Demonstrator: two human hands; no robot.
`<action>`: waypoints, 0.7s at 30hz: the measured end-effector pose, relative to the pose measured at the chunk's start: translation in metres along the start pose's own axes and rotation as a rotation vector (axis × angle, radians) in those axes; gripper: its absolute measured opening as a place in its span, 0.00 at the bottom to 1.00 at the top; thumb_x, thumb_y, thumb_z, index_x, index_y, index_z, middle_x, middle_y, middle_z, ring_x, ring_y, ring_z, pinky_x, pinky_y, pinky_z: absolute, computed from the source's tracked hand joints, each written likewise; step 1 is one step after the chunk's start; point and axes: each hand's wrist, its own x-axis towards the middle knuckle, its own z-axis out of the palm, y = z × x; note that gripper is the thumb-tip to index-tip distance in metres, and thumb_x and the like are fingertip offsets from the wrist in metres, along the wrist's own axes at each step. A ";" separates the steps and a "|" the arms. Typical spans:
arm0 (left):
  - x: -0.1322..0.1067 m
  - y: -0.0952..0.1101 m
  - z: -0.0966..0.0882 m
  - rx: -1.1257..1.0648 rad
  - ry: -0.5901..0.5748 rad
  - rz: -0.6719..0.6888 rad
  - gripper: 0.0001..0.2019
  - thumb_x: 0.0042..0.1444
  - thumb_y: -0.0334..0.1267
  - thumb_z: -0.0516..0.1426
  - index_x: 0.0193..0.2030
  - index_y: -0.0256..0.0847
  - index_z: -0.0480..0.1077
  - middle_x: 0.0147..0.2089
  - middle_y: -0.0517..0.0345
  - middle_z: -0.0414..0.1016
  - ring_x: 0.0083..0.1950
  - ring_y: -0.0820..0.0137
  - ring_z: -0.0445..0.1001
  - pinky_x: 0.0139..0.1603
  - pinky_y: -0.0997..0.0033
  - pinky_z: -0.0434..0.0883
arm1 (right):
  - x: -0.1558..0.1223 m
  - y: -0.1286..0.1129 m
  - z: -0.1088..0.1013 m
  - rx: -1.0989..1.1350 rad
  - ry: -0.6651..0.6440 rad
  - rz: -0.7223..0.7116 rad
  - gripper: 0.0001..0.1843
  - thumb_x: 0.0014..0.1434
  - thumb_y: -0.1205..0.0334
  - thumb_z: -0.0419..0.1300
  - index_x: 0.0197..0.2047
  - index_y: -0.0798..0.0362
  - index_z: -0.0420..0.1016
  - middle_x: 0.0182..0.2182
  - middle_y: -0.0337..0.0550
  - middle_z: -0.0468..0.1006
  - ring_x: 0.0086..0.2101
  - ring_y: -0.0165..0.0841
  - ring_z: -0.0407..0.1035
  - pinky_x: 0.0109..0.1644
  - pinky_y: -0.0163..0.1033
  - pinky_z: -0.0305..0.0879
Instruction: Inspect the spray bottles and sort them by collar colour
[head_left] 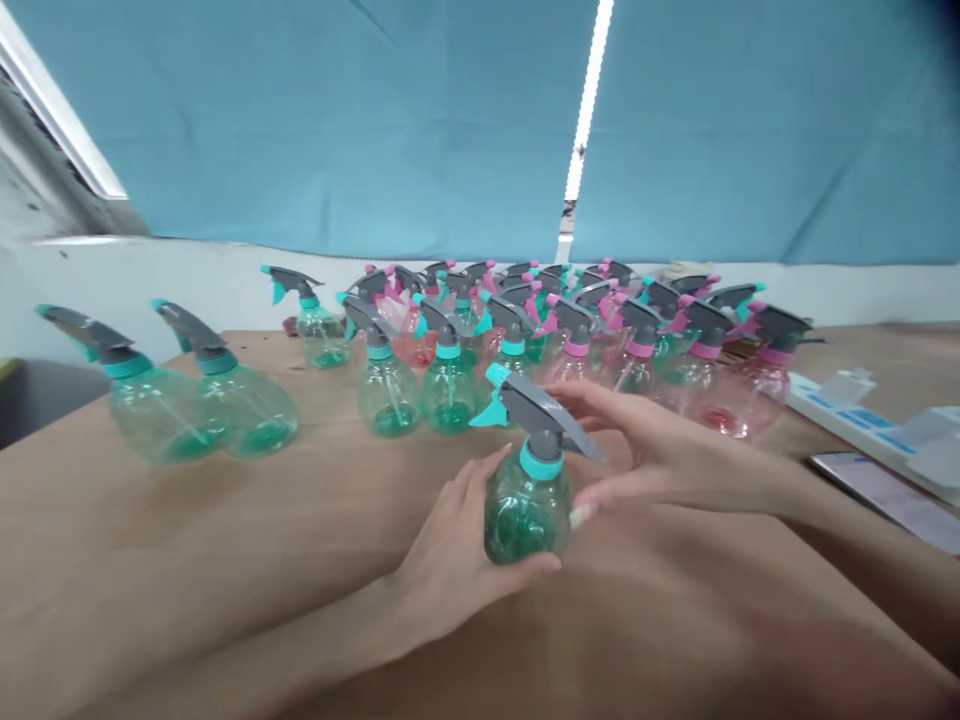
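Observation:
A green see-through spray bottle with a grey trigger head and teal collar stands on the brown table in front of me. My left hand wraps round its body from the left and below. My right hand reaches in from the right, with fingers closed on the grey spray head and collar. Behind it stand several more spray bottles, green with teal trim and pink with pink trim.
Two green bottles stand apart at the left and one stands further back. White flat packs and a phone-like slab lie at the right. A blue curtain hangs behind the table.

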 end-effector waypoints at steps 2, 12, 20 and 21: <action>0.008 0.000 0.008 -0.090 -0.013 0.018 0.40 0.53 0.53 0.64 0.67 0.51 0.47 0.66 0.48 0.59 0.64 0.50 0.61 0.58 0.44 0.64 | -0.002 0.012 0.003 0.026 0.006 0.027 0.41 0.48 0.50 0.70 0.61 0.48 0.59 0.56 0.48 0.70 0.55 0.43 0.65 0.55 0.49 0.65; 0.035 -0.002 0.022 -0.042 -0.093 0.058 0.42 0.50 0.56 0.65 0.65 0.46 0.50 0.62 0.45 0.62 0.61 0.48 0.63 0.57 0.45 0.65 | 0.021 0.010 0.022 0.213 0.282 0.078 0.19 0.54 0.52 0.62 0.48 0.48 0.69 0.28 0.37 0.72 0.24 0.33 0.67 0.29 0.41 0.67; 0.041 -0.022 0.014 0.091 -0.194 0.130 0.48 0.52 0.63 0.60 0.70 0.44 0.43 0.66 0.42 0.59 0.64 0.47 0.59 0.60 0.42 0.60 | 0.029 0.022 0.023 0.216 0.358 0.010 0.11 0.59 0.52 0.58 0.45 0.43 0.72 0.32 0.37 0.76 0.33 0.36 0.72 0.36 0.40 0.69; 0.041 -0.025 0.012 0.133 -0.205 0.135 0.48 0.52 0.64 0.59 0.71 0.43 0.42 0.66 0.41 0.58 0.64 0.46 0.59 0.60 0.42 0.58 | 0.029 0.027 0.023 0.201 0.351 0.013 0.11 0.60 0.51 0.58 0.45 0.42 0.72 0.30 0.37 0.75 0.32 0.35 0.71 0.33 0.40 0.68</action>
